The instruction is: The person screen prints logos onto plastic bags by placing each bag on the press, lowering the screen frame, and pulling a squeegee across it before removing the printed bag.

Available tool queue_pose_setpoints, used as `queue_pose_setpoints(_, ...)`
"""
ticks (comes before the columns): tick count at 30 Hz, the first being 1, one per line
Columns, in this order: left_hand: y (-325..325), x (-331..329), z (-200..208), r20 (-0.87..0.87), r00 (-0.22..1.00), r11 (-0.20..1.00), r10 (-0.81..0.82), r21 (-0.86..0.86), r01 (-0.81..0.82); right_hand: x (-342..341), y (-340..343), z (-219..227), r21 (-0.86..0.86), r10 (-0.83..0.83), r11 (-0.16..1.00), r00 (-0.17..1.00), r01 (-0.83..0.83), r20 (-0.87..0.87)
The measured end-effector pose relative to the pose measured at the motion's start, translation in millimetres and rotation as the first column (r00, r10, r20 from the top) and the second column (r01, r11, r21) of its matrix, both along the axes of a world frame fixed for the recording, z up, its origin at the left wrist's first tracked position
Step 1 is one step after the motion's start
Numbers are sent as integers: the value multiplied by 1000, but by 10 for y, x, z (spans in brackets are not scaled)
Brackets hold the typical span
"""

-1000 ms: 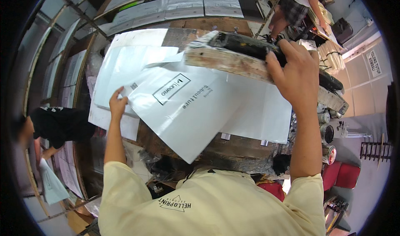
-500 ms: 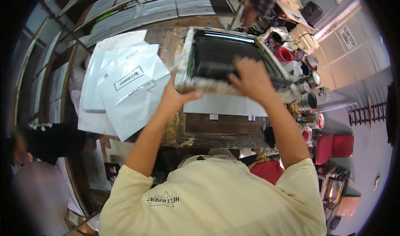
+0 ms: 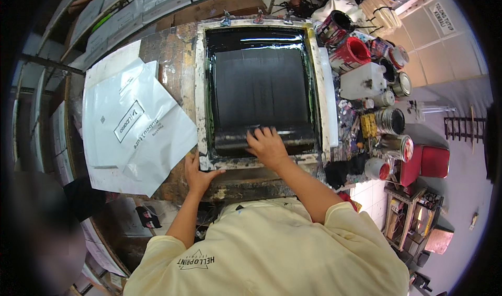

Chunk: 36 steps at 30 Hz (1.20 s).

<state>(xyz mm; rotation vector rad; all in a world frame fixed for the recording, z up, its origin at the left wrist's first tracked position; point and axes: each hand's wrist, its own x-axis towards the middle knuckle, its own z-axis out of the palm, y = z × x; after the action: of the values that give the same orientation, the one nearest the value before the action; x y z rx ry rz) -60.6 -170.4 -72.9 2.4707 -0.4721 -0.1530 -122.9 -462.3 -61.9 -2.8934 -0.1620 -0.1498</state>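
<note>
A screen printing frame (image 3: 201, 95) with pale, ink-stained sides lies flat on the worktable before me. Glossy black ink covers its mesh (image 3: 259, 84), thickest along the far end. My right hand (image 3: 267, 147) grips a wide, ink-blackened squeegee (image 3: 295, 138) across the near end of the mesh, fingers bent over its top. At the near left corner, my left hand (image 3: 198, 175) holds the frame, its fingers along the left side and its thumb along the near side. Whatever is under the mesh is hidden.
White printed plastic bags (image 3: 141, 123) lie in a pile left of the frame. Ink cans (image 3: 350, 53) and a white jug (image 3: 362, 80) crowd the right side. Drying racks (image 3: 130, 16) stand at the far left; a black cloth (image 3: 345, 169) lies at the near right.
The frame was tilted up with a white sheet showing below its near edge; now it lies flat and covers that spot. Both hands have come down nearer to me, and my view has shifted.
</note>
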Motion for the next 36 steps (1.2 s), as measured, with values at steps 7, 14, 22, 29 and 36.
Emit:
queue_pose_setpoints(7, -45, 51, 49, -83, 997, 1000, 8, -21, -10, 1914, -959, -104, -7, -51, 999, 982, 53, 180)
queue_pose_setpoints(14, 19, -2, 174, -348, 936, 943, 60, -288, -168, 3123, -1658, 318, 49, 49, 998, 999, -49, -14)
queue_pose_setpoints(22, -100, 17, 589, -335, 942, 946, 37, -293, -141, 1843, -995, 244, -4, -40, 999, 995, 41, 90)
queue_pose_setpoints(29, -174, 28, 975, -346, 938, 889, 9, -428, -167, 107, -99, 1150, 35, -55, 998, 992, 60, -112)
queue_pose_setpoints(36, -633, 451, 1843, -177, 983, 644, 51, -747, -168, 313, -166, 2473, -178, -95, 966, 898, 187, 429)
